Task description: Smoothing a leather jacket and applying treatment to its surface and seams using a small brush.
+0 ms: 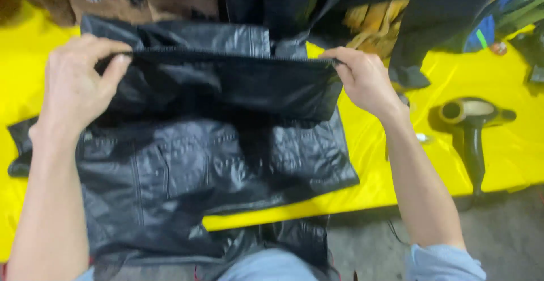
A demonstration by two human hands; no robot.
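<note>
Black leather jacket (215, 162) lies on the yellow table (510, 156); my left hand (76, 88) and right hand (362, 77) pinch its far hem, mid-fold. Next move likely requires even alignment.

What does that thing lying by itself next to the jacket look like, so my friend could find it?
Start at the bright yellow table cover under the shiny black leather jacket that the hands pull on. Look past the right hand to the bare yellow patch. There lies a dark, gun-shaped handheld tool with a pale round head: the only hard thing there, not cloth.
</note>
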